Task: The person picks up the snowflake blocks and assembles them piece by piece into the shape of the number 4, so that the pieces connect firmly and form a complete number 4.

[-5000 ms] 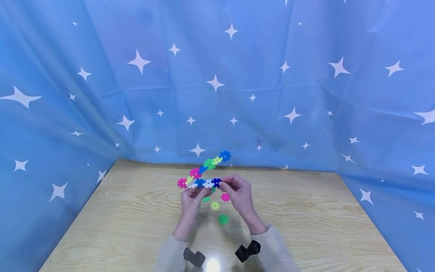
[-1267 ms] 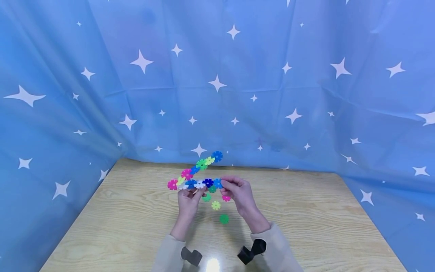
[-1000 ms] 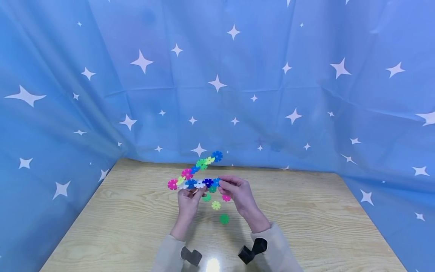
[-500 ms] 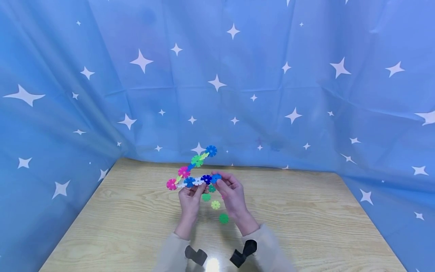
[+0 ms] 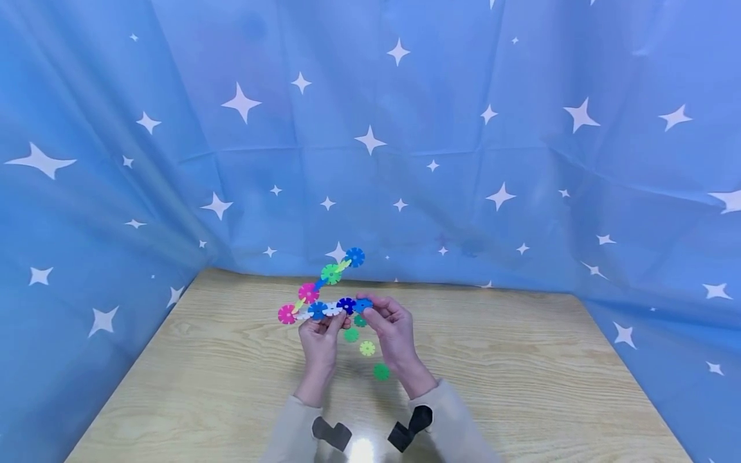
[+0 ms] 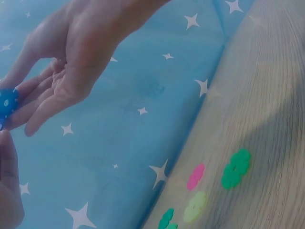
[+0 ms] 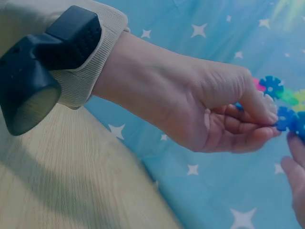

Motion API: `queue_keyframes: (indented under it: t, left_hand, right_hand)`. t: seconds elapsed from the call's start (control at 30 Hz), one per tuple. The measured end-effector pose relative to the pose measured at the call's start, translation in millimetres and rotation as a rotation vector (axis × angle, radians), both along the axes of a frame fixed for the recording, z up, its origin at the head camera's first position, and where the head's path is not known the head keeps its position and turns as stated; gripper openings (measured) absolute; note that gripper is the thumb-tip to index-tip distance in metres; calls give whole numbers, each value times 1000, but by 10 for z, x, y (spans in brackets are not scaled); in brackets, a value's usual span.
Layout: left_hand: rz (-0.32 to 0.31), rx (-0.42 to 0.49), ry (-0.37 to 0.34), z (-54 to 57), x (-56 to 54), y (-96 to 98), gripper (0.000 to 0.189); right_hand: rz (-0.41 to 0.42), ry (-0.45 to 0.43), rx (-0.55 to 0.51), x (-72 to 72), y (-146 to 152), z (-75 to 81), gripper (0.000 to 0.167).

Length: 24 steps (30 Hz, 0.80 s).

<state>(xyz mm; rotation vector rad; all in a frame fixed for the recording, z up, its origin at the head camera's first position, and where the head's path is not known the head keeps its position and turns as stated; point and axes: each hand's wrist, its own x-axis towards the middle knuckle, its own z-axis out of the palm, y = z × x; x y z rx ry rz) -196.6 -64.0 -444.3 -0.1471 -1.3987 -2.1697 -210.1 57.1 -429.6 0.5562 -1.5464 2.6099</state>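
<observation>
Held above the table is a zigzag chain of notched plastic snowflake discs (image 5: 317, 311) in pink, yellow, green, white and blue. My left hand (image 5: 320, 354) pinches it from below near the dark blue disc (image 5: 346, 306), thumb in front. At the chain's right end my right hand (image 5: 396, 337) pinches a blue disc (image 5: 363, 305) between thumb and fingers; it overlaps the dark blue disc's edge. In the left wrist view the right hand (image 6: 86, 52) reaches to the blue disc (image 6: 6, 102). The right wrist view shows the left hand (image 7: 200, 105) gripping the chain beside blue discs (image 7: 286, 118).
Loose discs lie on the wooden table (image 5: 521, 373) below the hands: a green one (image 5: 381, 372), a yellow one (image 5: 367, 348), other green ones (image 5: 351, 335) and a pink one (image 6: 196, 177). A blue star-patterned curtain (image 5: 440, 128) hangs behind and at the sides.
Five seconds ago the row ended at the dark blue disc; a blue disc now sits at its end. Lately the right hand has shifted left, the chain has tilted and its far end has swung left.
</observation>
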Motion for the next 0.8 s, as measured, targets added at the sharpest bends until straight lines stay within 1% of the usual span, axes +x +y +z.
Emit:
queue_keyframes:
  t: [0.1, 0.17, 0.3, 0.4, 0.5, 0.67, 0.73, 0.8]
  left_hand:
    - [-13, 13, 10, -9, -7, -5, 18]
    - [-33, 31, 22, -9, -11, 3, 17]
    - [-70, 92, 42, -2, -7, 21, 5]
    - [-84, 114, 45, -3, -6, 27, 16]
    - [-77, 108, 42, -1, -6, 23, 20]
    - [-67, 92, 38, 27, 1, 4, 21]
    - [-64, 83, 29, 36, 6, -7, 18]
    - [-61, 68, 7, 34, 8, -18, 9]
  right_hand:
    - [13, 15, -10, -9, 3, -1, 20]
    - [4, 22, -25, -9, 1, -2, 18]
    - [4, 69, -38, 1, -20, 6, 18]
    - [-2, 100, -38, 10, -41, 5, 20]
    - [-23, 107, -22, 14, -47, -4, 21]
    - [-47, 122, 13, 4, -27, -8, 18]
    - [-43, 132, 21, -3, -17, -8, 17]
    - [-36, 129, 32, -5, -9, -15, 17]
